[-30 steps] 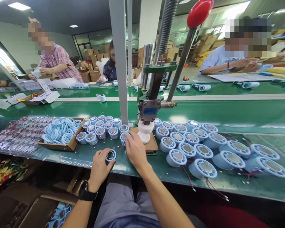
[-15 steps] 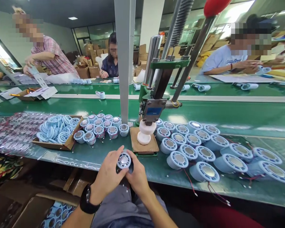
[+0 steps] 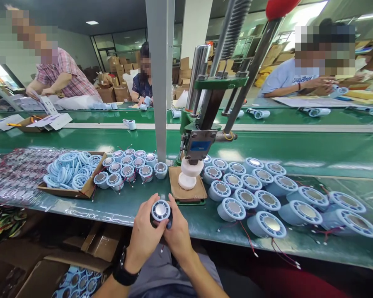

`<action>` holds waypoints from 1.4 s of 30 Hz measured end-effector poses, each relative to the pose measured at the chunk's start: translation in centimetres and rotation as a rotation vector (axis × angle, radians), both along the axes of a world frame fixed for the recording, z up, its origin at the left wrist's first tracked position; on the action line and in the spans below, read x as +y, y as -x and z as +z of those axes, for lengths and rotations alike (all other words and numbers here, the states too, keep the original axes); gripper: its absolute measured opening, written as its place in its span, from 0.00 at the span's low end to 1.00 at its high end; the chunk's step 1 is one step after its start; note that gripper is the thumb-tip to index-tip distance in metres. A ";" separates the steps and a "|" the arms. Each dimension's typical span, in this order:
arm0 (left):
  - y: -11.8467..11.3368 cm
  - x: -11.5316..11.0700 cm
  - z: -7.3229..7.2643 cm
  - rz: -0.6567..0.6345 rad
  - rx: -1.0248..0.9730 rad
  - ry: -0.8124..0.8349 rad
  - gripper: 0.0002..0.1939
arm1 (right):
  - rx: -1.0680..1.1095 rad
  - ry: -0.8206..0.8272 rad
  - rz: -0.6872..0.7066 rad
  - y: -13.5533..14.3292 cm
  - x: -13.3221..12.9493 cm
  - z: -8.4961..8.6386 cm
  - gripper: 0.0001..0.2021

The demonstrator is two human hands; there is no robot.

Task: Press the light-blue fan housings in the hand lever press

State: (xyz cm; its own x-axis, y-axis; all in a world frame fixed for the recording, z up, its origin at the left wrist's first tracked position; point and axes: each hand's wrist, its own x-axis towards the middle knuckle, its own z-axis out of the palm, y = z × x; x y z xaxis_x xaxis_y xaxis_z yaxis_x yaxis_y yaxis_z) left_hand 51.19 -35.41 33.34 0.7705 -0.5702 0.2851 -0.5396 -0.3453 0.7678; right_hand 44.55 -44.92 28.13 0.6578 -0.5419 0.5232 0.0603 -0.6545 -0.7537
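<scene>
Lettering crosses the chest of the light blue shirt [image 3: 281, 80] worn by a person across the line on the right, but it is too small and blurred to read for certain. A blue label [image 3: 200, 145] sits on the metal block of the hand press [image 3: 209, 109], and any print on it is too fine to make out. The white card [image 3: 49, 105] at the far left carries dark marks, also illegible.

The left hand [image 3: 147, 225] and right hand [image 3: 178, 229] share one round blue housing [image 3: 161, 210], its silver disc facing up. The left grip curls around one side and the right grip closes on the other; both are only as wide as the part, with the thumbs close together at its near side. The housing is at the near edge of the green surface [image 3: 129, 203], in front of the press and a little to its left; whether it touches the surface is hidden.

On the press, the upper white disc [image 3: 192, 166] stands over a lower white pad [image 3: 187, 181] on a brown board [image 3: 176, 190]. Similar housings stand on either side, and loose blue rings [image 3: 70, 169] fill a cardboard tray [image 3: 90, 191] to the left.
</scene>
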 end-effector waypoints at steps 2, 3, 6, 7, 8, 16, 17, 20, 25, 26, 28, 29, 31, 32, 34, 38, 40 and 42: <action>0.1 0.0 -0.5 -0.031 0.004 0.006 0.30 | 0.007 0.044 0.004 0.0 0.2 0.1 0.28; 0.1 0.0 -0.8 -0.050 0.009 0.011 0.30 | 0.030 0.069 0.008 0.1 0.2 0.3 0.26; 0.1 0.0 -1.5 -0.083 0.043 0.026 0.28 | 0.214 0.193 0.077 1.0 -1.1 2.0 0.26; -0.1 0.0 -1.5 -0.085 0.064 0.023 0.27 | 0.279 0.266 0.120 1.5 -2.0 3.5 0.27; -0.4 -0.1 -1.2 -0.084 0.090 0.014 0.27 | 0.312 0.351 0.152 2.0 -3.3 5.5 0.28; -5.1 -6.4 4.8 -0.143 0.147 0.129 0.25 | -0.158 0.546 -0.472 0.4 -16.8 34.5 0.21; -5.5 -7.7 5.2 -0.160 0.157 0.157 0.25 | -0.155 0.470 -0.459 -0.7 -17.9 36.7 0.19; -5.9 -11.5 5.2 -0.242 0.241 0.233 0.26 | -0.098 0.285 -0.281 -3.4 -19.9 38.9 0.16; -5.2 -14.5 3.7 -0.458 0.410 0.307 0.25 | -0.176 0.242 -0.240 -5.1 -20.9 37.8 0.14; -5.1 -14.4 3.5 -0.472 0.414 0.300 0.24 | -0.198 0.228 -0.227 -4.9 -20.9 37.9 0.14; -5.5 -13.6 3.3 -0.508 0.377 0.271 0.24 | -0.244 0.195 -0.215 -3.7 -20.4 38.3 0.15; -5.9 -13.0 3.3 -0.520 0.322 0.252 0.25 | -0.289 0.197 -0.204 -2.7 -19.8 38.0 0.16; -7.0 -11.7 3.4 -0.451 0.092 0.176 0.26 | -0.424 0.253 -0.196 0.3 -17.6 35.6 0.15; -7.8 -11.0 3.5 -0.376 -0.042 0.131 0.25 | -0.511 0.309 -0.196 2.0 -16.0 33.1 0.13; -9.2 -9.9 3.5 -0.222 -0.237 0.054 0.23 | -0.622 0.427 -0.272 5.3 -12.5 26.3 0.11; -10.9 -8.6 3.1 -0.196 -0.368 -0.088 0.25 | -0.612 0.638 -0.436 10.2 -7.2 13.3 0.13; -10.9 -8.4 3.1 -0.236 -0.496 -0.250 0.27 | -0.460 0.643 -0.403 11.3 -6.9 12.4 0.11; -10.2 -8.2 3.2 -0.242 -0.615 -0.389 0.27 | -0.457 0.651 -0.349 11.0 -8.5 15.9 0.09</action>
State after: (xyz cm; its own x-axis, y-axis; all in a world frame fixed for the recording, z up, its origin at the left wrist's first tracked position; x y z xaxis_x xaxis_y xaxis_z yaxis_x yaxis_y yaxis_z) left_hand 61.43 -43.64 36.52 0.3790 -0.8497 0.3665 -0.9254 -0.3472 0.1518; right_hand 33.60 -53.38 44.07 0.1598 -0.1747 0.9716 -0.0188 -0.9846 -0.1739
